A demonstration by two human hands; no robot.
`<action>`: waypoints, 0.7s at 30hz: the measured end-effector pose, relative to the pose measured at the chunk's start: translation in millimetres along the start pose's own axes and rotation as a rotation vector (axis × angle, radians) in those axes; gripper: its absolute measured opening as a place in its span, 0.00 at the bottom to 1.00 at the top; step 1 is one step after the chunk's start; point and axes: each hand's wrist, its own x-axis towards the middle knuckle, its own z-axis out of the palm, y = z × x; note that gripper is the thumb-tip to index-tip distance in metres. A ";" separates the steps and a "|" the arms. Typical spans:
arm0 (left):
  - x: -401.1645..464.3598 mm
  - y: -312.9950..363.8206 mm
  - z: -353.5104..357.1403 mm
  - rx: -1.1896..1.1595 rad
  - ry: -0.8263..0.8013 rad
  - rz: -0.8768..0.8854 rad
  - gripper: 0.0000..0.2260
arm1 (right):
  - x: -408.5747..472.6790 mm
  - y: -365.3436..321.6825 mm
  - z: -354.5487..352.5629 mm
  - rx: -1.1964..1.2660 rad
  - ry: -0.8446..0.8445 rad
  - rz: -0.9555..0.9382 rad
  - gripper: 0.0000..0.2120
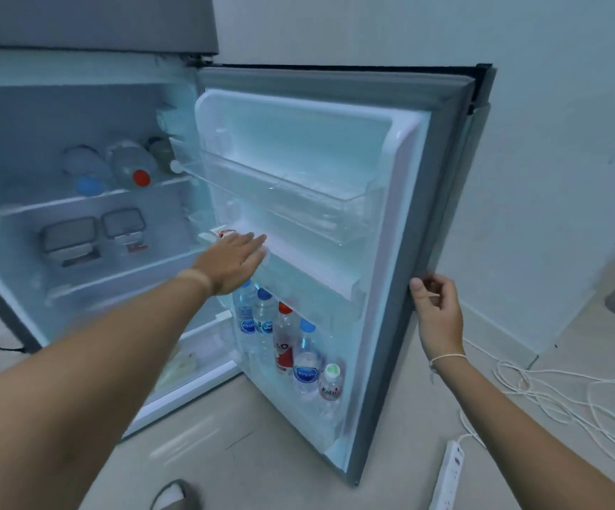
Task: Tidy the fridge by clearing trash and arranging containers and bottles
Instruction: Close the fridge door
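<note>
A: Head view, fridge door [335, 149] swung wide. Which step?

B: Door bins. My left hand [234, 261] reaches flat over the middle door bin [309, 266], fingers spread, grip released, holding nothing. My right hand [436, 307] curls loosely at the door's outer edge; looks like it's steadying the door, not clenched on it, and I can't tell if it touches.

A: Where's the stuff?

B: Five bottles [287, 344] upright in the bottom door bin. Three more bottles [129, 165] lie on their sides on the top shelf. Two lidded containers [92, 233] sit side by side on the middle shelf. A small red-and-white item [223, 233] sits just beyond my left fingertips, maybe trash, maybe a carton.

A: Next move?

B: My guess: close the left grip on that item and lift it clear of the bin wall.

A: Anything unclear?

B: Plenty. Item's label is blurred and half behind my hand. Bottom drawer [188, 362] contents are hazy. Freezer above is cut off. Top door bin [291, 189] looks empty, though clear plastic makes that hard to call.
</note>
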 end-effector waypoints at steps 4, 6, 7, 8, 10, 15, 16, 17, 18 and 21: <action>-42.9 5.2 -10.2 -0.038 -0.055 -0.071 0.24 | -47.1 -14.7 6.9 -0.055 -0.052 -0.026 0.11; -66.2 6.1 -19.2 -0.090 -0.020 -0.098 0.24 | -69.3 -20.9 12.1 -0.099 -0.091 -0.039 0.13; -76.9 6.4 -25.6 -0.134 0.021 -0.111 0.24 | -80.0 -24.8 15.9 -0.126 -0.110 -0.045 0.15; -86.4 8.1 -34.2 -0.191 0.068 -0.121 0.23 | -88.9 -28.0 20.0 -0.157 -0.127 -0.051 0.16; -102.9 9.2 -53.7 -0.284 0.174 -0.150 0.23 | -107.5 -38.5 29.9 -0.206 -0.156 -0.080 0.19; -148.2 5.3 -96.0 -0.352 0.318 -0.249 0.12 | -151.6 -62.7 57.3 -0.305 -0.223 -0.129 0.21; -158.8 1.7 -103.0 -0.388 0.371 -0.267 0.09 | -159.6 -65.6 64.5 -0.317 -0.240 -0.137 0.21; -164.9 -0.5 -108.8 -0.423 0.405 -0.284 0.09 | -165.0 -66.8 69.5 -0.325 -0.255 -0.140 0.22; -170.5 -2.5 -115.4 -0.463 0.438 -0.302 0.10 | -170.3 -68.8 74.6 -0.327 -0.276 -0.139 0.22; -185.4 -9.7 -142.0 -0.621 0.519 -0.352 0.10 | -181.2 -74.5 91.7 -0.313 -0.388 -0.132 0.20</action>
